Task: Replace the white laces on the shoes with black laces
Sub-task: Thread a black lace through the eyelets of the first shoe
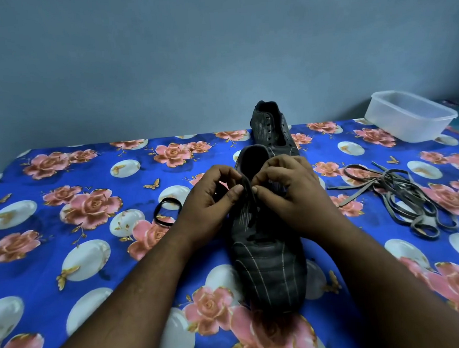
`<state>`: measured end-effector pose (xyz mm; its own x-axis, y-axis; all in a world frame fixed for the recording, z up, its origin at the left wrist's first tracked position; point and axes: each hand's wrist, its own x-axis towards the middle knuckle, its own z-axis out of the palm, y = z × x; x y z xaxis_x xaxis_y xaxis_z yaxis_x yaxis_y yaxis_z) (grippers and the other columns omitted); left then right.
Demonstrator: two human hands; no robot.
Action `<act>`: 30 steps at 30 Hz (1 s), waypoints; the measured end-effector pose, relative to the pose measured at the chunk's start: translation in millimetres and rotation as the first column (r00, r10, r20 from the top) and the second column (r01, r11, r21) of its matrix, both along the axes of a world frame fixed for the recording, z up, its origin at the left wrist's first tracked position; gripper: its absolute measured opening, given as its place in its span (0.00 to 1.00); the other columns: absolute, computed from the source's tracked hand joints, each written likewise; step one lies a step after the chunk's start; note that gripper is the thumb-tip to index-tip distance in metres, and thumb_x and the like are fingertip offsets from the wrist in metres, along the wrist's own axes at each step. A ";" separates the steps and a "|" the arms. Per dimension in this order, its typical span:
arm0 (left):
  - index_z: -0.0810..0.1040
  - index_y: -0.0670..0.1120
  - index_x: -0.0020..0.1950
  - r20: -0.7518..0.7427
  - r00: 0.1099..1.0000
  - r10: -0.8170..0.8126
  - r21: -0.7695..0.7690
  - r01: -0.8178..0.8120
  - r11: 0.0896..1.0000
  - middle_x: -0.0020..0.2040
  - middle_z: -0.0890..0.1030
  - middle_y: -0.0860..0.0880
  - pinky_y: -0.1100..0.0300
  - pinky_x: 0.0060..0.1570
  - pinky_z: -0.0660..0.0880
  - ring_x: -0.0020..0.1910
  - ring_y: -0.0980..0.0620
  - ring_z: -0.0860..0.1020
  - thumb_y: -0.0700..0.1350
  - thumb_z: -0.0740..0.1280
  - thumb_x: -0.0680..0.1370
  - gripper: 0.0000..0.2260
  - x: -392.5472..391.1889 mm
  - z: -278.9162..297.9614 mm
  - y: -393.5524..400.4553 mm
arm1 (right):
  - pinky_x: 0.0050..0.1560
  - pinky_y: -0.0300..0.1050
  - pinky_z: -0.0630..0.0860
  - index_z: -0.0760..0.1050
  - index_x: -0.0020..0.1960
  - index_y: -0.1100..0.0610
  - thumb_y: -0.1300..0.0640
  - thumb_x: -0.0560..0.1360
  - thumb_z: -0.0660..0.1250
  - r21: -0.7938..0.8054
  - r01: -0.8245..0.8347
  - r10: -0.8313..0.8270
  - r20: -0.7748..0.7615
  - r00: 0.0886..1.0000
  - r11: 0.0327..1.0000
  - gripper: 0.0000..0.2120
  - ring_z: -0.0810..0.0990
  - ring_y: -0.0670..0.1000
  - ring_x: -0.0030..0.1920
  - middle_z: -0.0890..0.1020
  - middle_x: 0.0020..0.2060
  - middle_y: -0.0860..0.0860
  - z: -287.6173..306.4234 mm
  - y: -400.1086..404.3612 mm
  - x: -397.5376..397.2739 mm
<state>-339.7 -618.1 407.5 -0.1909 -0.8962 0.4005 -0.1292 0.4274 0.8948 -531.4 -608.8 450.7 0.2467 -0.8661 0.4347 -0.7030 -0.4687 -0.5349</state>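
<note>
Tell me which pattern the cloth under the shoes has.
Blue cloth with pink roses and white ovals, head view.

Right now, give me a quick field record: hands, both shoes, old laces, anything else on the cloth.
left hand: pinches black lace at near shoe's top eyelets
right hand: pinches the same lace from the other side
near shoe: toe toward camera, black lacing partly visible
far shoe: behind it, no lace visible
old laces: loose pile, right of shoes
black band: left of hands
tub: far right, looks empty
</note>
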 end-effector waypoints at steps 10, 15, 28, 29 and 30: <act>0.85 0.49 0.48 0.014 0.988 0.152 -0.057 -0.151 0.987 0.41 0.83 0.57 0.68 0.34 0.74 0.38 0.53 0.80 0.40 0.75 0.75 0.05 4.1 4.0 3.9 | 0.63 0.62 0.68 0.83 0.47 0.45 0.53 0.75 0.74 0.007 -0.048 0.047 0.041 0.998 0.999 0.03 0.68 0.48 0.61 0.77 0.51 0.39 -4.9 -2.6 -2.6; 0.87 0.45 0.46 -0.028 0.984 0.177 -0.025 -0.177 0.984 0.47 0.84 0.52 0.71 0.28 0.71 0.43 0.43 0.81 0.40 0.77 0.73 0.04 2.5 7.5 6.3 | 0.65 0.57 0.67 0.83 0.47 0.44 0.55 0.76 0.74 0.051 -0.087 0.083 0.073 0.994 0.995 0.05 0.70 0.52 0.62 0.78 0.51 0.41 -3.9 -7.0 -4.6; 0.83 0.49 0.44 -0.036 0.994 0.101 0.048 -0.100 0.994 0.39 0.79 0.56 0.71 0.26 0.68 0.29 0.62 0.72 0.40 0.74 0.77 0.04 3.0 7.8 6.6 | 0.63 0.65 0.68 0.80 0.44 0.38 0.53 0.74 0.75 0.011 -0.010 0.009 0.128 0.992 1.000 0.09 0.71 0.51 0.62 0.78 0.48 0.38 -11.6 -7.9 2.7; 0.83 0.49 0.45 -0.023 0.995 0.093 0.045 -0.092 0.995 0.39 0.79 0.57 0.70 0.27 0.68 0.29 0.62 0.72 0.41 0.74 0.77 0.04 3.0 6.7 6.0 | 0.62 0.65 0.68 0.80 0.43 0.38 0.53 0.74 0.75 0.013 -0.013 0.011 0.130 0.991 1.000 0.10 0.71 0.50 0.62 0.78 0.48 0.38 -11.3 -8.4 2.4; 0.82 0.49 0.46 -0.012 0.996 0.085 0.043 -0.085 0.996 0.40 0.79 0.56 0.70 0.28 0.68 0.30 0.62 0.72 0.42 0.73 0.78 0.03 3.0 5.6 5.1 | 0.62 0.66 0.68 0.79 0.43 0.37 0.52 0.74 0.76 0.014 -0.016 0.014 0.130 0.991 1.000 0.10 0.71 0.50 0.62 0.78 0.48 0.38 -10.8 -8.8 1.9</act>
<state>-336.7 -613.0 413.1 -0.1083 -0.9250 0.3642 -0.1510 0.3774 0.9137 -529.6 -617.6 439.9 0.2015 -0.8696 0.4508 -0.6201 -0.4695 -0.6285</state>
